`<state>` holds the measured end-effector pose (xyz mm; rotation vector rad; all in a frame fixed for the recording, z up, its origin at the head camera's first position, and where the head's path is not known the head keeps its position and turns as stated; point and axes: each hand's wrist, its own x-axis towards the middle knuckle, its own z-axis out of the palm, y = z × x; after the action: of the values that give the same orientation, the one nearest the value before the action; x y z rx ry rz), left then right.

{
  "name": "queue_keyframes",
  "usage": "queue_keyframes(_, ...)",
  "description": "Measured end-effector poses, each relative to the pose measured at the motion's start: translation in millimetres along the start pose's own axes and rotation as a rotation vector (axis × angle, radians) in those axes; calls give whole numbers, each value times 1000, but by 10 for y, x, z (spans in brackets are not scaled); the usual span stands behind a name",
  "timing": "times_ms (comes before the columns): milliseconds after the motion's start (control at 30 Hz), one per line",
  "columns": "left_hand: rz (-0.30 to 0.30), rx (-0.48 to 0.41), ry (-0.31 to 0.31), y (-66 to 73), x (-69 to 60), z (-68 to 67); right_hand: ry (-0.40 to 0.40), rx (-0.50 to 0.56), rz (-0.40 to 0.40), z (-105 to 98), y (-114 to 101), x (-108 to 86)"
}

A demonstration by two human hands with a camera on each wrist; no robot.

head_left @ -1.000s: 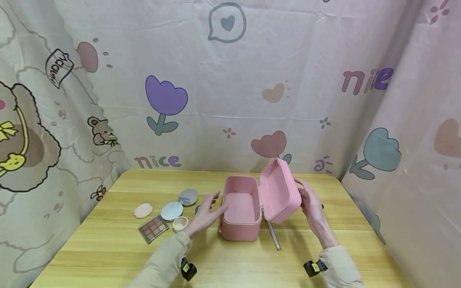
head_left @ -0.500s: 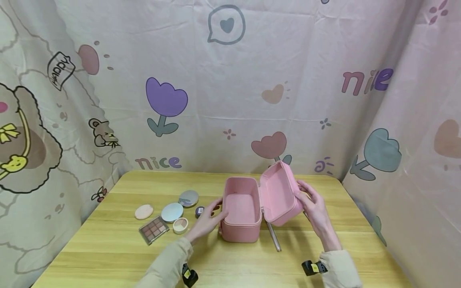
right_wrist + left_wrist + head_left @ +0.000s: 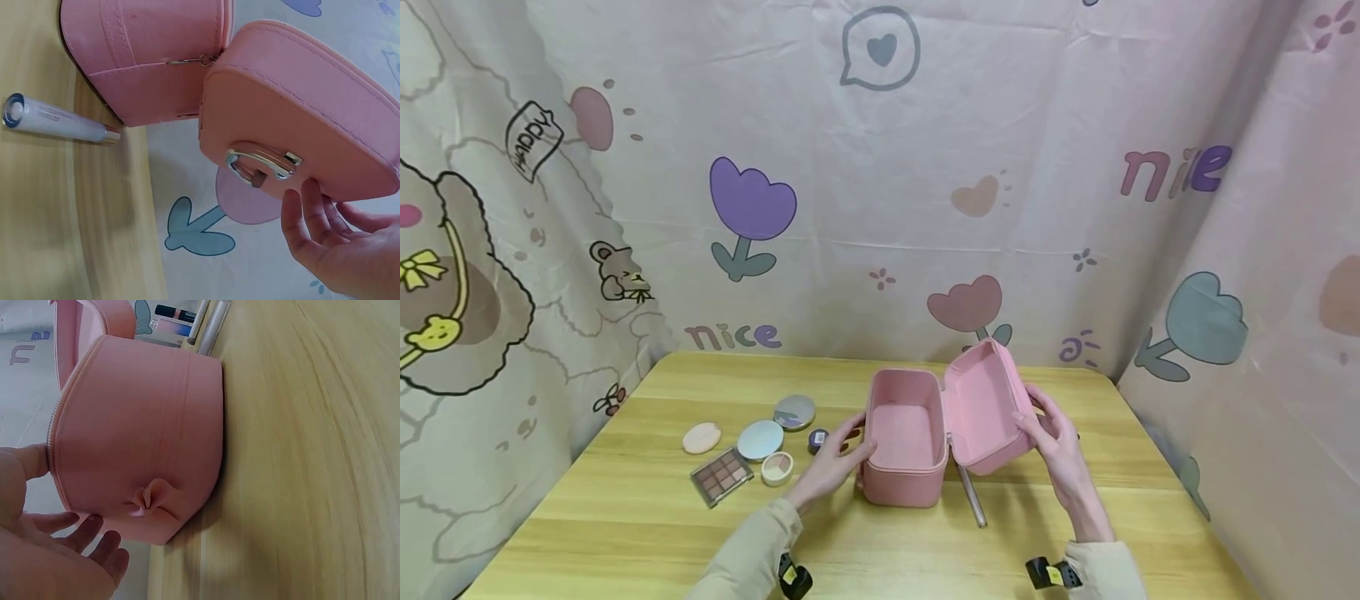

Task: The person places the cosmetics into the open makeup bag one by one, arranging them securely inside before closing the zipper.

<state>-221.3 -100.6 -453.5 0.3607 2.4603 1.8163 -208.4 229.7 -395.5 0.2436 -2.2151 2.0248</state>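
On the surface [image 3: 625, 517], right of centre: pink case [image 3: 902, 485], upright, lid [image 3: 987, 404] swung out to its right. Left hand [image 3: 826, 467]: thumb on case rim, fingers apart and loosely bent beside the wall, near the bow [image 3: 150, 497]; pressure cannot be told. Right hand [image 3: 1062, 448]: pinches lid edge, thumb inside, fingers against outer face, close to the metal-trimmed handle [image 3: 256, 156]. Slim tube [image 3: 973, 500] lies just right of case, far end hidden under lid. Left of case, grouped: dark jar [image 3: 817, 440] nearest, then trio pan [image 3: 777, 468], two round compacts [image 3: 760, 440], touching or nearly so, palette [image 3: 722, 477], puff [image 3: 702, 437]. Patterned cloth [image 3: 865, 167] behind.
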Motion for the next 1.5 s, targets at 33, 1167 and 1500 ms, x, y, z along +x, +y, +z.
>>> queue_keyframes(33,1,6,1,-1,2,-3,13,6,-3,3,3,-4)
queue_keyframes(1167,-72,744,249,-643,-801,-1535,34,49,-61,-33,113,-30)
queue_keyframes(1500,-174,841,229,-697,-806,-1551,33,69,-80,-24,146,-20)
